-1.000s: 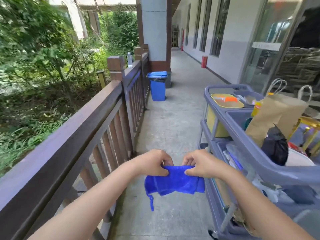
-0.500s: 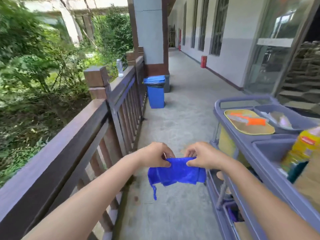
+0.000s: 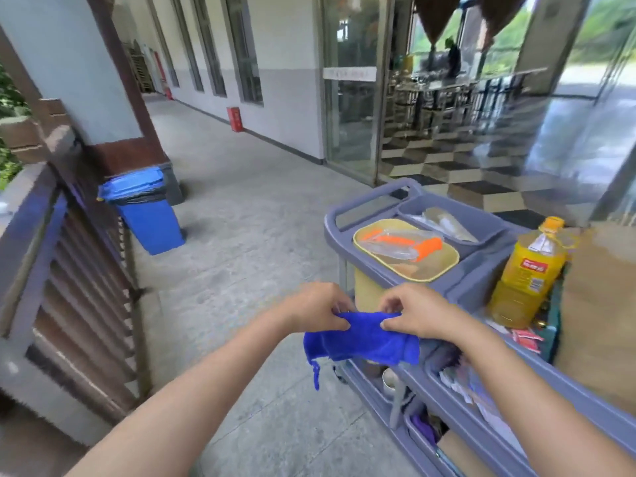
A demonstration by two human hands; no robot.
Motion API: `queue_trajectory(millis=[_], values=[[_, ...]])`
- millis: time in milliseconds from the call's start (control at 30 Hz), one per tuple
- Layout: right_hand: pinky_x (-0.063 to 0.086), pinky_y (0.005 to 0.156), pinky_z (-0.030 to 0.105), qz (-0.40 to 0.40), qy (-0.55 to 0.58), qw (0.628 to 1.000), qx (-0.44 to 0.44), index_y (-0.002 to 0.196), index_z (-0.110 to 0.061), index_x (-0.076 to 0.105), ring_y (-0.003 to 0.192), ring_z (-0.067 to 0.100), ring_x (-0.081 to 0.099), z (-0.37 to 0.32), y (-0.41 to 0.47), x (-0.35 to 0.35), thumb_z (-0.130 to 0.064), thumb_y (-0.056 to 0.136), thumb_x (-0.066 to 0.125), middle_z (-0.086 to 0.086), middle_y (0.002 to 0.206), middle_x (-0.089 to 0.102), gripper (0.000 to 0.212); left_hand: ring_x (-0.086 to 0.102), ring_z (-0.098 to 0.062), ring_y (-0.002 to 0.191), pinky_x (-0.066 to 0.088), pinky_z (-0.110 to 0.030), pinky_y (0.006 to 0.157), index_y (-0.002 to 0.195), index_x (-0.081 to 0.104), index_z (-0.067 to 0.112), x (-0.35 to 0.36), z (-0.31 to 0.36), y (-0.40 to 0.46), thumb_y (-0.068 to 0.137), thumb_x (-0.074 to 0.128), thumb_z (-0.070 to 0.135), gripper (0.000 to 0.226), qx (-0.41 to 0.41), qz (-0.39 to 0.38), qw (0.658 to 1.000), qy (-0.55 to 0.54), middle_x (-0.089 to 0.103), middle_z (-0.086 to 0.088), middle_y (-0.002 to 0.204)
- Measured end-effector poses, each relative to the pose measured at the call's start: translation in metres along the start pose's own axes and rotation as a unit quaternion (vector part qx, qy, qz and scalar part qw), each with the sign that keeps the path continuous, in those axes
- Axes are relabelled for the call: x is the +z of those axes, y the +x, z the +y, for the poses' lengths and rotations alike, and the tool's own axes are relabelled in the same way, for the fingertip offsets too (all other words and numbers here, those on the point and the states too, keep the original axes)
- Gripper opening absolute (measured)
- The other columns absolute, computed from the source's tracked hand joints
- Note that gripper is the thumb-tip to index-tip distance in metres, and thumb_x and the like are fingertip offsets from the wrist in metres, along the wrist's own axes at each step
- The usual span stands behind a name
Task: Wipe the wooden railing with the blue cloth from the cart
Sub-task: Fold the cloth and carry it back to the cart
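Note:
Both hands hold a blue cloth (image 3: 361, 340) stretched between them in front of me. My left hand (image 3: 315, 309) pinches its left top edge and my right hand (image 3: 418, 313) pinches the right top edge. A thin loop dangles from the cloth's lower left corner. The cloth hangs beside the near end of the grey cart (image 3: 368, 206), which stands on my right. The dark wooden railing (image 3: 32, 232) with vertical slats runs along the far left, well apart from both hands.
A blue bin (image 3: 146, 211) with a black liner stands by the railing near a pillar. The cart's top carries a yellow tub (image 3: 444, 266) with an orange tool, a yellow bottle (image 3: 528, 275) and a brown paper bag (image 3: 600, 315). Glass doors lie behind the cart.
The view has swung to the right, so the railing slid to the left edge and the cart fills more of the frame. Both hands still hold the cloth the same way.

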State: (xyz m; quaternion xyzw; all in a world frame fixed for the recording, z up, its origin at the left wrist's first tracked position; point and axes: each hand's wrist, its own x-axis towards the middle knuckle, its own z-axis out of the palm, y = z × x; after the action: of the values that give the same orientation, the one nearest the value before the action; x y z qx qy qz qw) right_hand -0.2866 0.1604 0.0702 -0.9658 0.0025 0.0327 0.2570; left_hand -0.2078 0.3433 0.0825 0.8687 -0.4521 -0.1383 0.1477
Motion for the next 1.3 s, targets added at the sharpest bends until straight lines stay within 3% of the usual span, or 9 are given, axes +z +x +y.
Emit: queue_trajectory(millis=[133,267,500,633,767,967,1100,1200,1300], values=[[0.043,0.065,0.027,0.025,-0.024,0.998,0.056,0.074,-0.018,0.066,0.071,0.013,0.057,0.022,0.011,-0.016,-0.014,0.071,0.066,-0.004,0.070,0.062,0.005,0.062,-0.024,0.090,0.045,-0.025,0.072,0.099,0.070,0.010,-0.003,-0.008,0.059,0.078,0.062,0.009,0.022,0.078,-0.033,0.996,-0.011,0.069,-0.012,0.099],[0.048,0.071,0.030,0.055,-0.032,0.991,0.115,0.069,-0.025,0.062,0.075,0.013,0.061,0.054,0.020,-0.036,-0.018,0.071,0.067,-0.004,0.073,0.066,0.009,0.058,-0.021,0.076,0.033,-0.014,0.057,0.092,0.070,0.004,-0.004,-0.007,0.125,0.076,0.063,0.003,0.018,0.162,-0.046,0.985,-0.027,0.070,-0.015,0.089],[0.055,0.072,0.037,0.116,-0.015,0.972,0.202,0.079,-0.022,0.067,0.079,0.015,0.063,0.120,0.040,-0.069,-0.021,0.073,0.067,-0.002,0.083,0.069,0.007,0.053,-0.011,0.078,0.038,-0.017,0.067,0.097,0.070,0.007,-0.010,0.015,0.232,0.077,0.063,0.005,0.021,0.245,-0.097,0.964,-0.014,0.069,-0.010,0.096],[0.051,0.069,0.025,0.150,0.006,0.959,0.241,0.077,-0.023,0.066,0.075,0.008,0.061,0.144,0.048,-0.086,-0.018,0.074,0.069,-0.009,0.077,0.065,0.007,0.053,-0.009,0.079,0.042,-0.017,0.071,0.095,0.071,0.011,-0.020,0.025,0.283,0.077,0.064,0.009,0.020,0.284,-0.107,0.953,-0.014,0.070,-0.006,0.095],[0.048,0.066,0.023,0.154,0.019,0.952,0.262,0.072,-0.026,0.060,0.074,0.009,0.058,0.153,0.053,-0.093,-0.017,0.075,0.068,-0.007,0.075,0.062,0.012,0.055,-0.007,0.079,0.044,-0.016,0.071,0.092,0.071,0.014,-0.020,0.029,0.315,0.077,0.064,0.009,0.017,0.312,-0.142,0.939,-0.020,0.062,0.006,0.083],[0.052,0.068,0.025,0.206,0.037,0.909,0.362,0.077,-0.020,0.067,0.071,0.006,0.059,0.174,0.057,-0.070,-0.018,0.072,0.069,-0.010,0.071,0.061,0.006,0.059,-0.016,0.087,0.046,-0.027,0.077,0.099,0.071,0.013,-0.001,0.032,0.366,0.078,0.063,0.011,0.022,0.412,-0.205,0.888,0.017,0.068,-0.006,0.097],[0.040,0.048,0.005,0.243,0.050,0.864,0.439,0.074,-0.023,0.067,0.058,-0.004,0.054,0.169,0.071,-0.042,-0.019,0.069,0.067,-0.015,0.067,0.062,0.007,0.061,-0.018,0.084,0.046,-0.028,0.074,0.097,0.070,0.011,0.015,0.021,0.390,0.077,0.063,0.012,0.021,0.482,-0.252,0.838,0.046,0.070,-0.008,0.094],[0.045,0.060,0.020,0.250,0.041,0.835,0.488,0.080,-0.017,0.068,0.068,0.005,0.057,0.160,0.082,-0.027,-0.016,0.069,0.064,-0.001,0.079,0.072,0.011,0.059,-0.022,0.080,0.047,-0.034,0.072,0.093,0.070,0.011,0.023,0.016,0.403,0.075,0.063,0.012,0.019,0.521,-0.263,0.809,0.070,0.067,-0.009,0.088],[0.043,0.061,0.025,0.252,0.031,0.802,0.541,0.081,-0.016,0.066,0.075,0.015,0.059,0.148,0.090,-0.016,-0.015,0.070,0.062,0.000,0.079,0.068,0.012,0.052,-0.018,0.077,0.045,-0.035,0.071,0.090,0.069,0.012,0.031,0.015,0.408,0.075,0.062,0.013,0.017,0.550,-0.276,0.784,0.081,0.060,-0.005,0.082]])
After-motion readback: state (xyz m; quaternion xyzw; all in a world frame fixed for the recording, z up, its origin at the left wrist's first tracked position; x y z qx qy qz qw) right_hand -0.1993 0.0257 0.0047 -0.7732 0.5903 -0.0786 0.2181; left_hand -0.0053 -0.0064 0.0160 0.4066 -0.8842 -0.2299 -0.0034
